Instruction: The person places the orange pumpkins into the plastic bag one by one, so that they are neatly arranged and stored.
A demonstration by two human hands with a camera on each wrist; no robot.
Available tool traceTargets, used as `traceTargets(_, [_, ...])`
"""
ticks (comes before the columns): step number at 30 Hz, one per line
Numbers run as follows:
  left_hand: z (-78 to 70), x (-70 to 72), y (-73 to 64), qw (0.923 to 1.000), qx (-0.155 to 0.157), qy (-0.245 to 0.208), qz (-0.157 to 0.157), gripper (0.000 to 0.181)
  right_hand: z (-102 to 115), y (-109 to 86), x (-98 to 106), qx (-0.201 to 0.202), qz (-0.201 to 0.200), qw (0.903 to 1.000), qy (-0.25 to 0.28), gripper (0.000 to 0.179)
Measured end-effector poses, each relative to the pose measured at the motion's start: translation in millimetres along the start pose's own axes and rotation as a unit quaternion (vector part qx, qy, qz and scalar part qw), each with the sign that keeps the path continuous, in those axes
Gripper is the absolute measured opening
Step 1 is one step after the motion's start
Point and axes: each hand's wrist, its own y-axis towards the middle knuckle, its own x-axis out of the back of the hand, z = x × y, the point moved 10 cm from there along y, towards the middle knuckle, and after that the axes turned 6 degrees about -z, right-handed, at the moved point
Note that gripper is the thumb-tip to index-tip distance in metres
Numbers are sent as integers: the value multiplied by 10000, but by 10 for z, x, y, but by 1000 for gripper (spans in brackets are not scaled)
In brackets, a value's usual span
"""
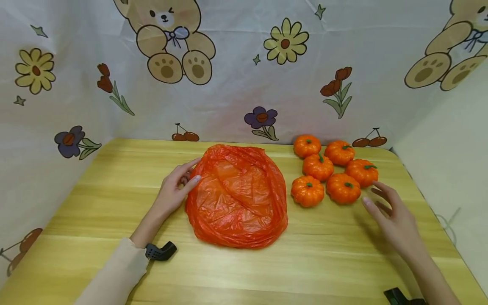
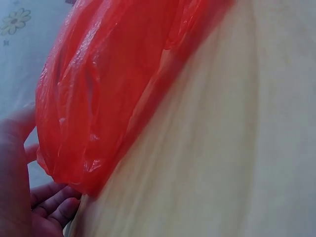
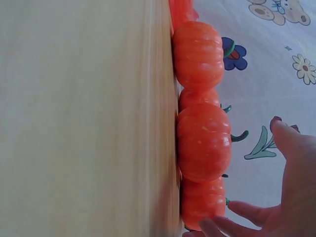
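Note:
A crinkled red plastic bag [image 1: 237, 237] sits on the table with its mouth spread wide and its rim rolled. At its left side, my left hand [image 1: 176, 186] touches the outer wall with thumb and index finger; in the left wrist view, the other fingers [image 2: 54, 202] lie bent under the bag's lower edge. Several small orange pumpkins [image 1: 344, 188] with green stems are grouped to the right of the bag. Beside the rightmost pumpkin [image 1: 361, 171], my right hand [image 1: 394, 216] hovers with thumb and fingers spread and nothing between them.
The light wood table [image 1: 305, 262] meets a printed cloth backdrop [image 1: 232, 63] with bears and flowers behind the bag and pumpkins. A white wall [image 1: 453, 148] stands to the right. Each wrist carries a black device, such as the left wrist camera [image 1: 161, 251].

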Motion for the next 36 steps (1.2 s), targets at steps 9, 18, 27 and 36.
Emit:
traceTargets(9, [79,48,-33,9991,-67,391,-134,48,-97,334,60,-696,-569,9959,-41,70])
traceTargets(18, [78,-92,2,9995,-32,303,-72,39,-264,750,73,-1061,-527,9929,127,81])
traceTargets(27, [61,-96,62,9995,-37,258,-189,30,-305,793,-15,-592,-174,9976,313,68])
traceTargets(36, [80,-48,65,9994,-7,291,-173,31,-308,759,-80,-305,43,9981,542,72])
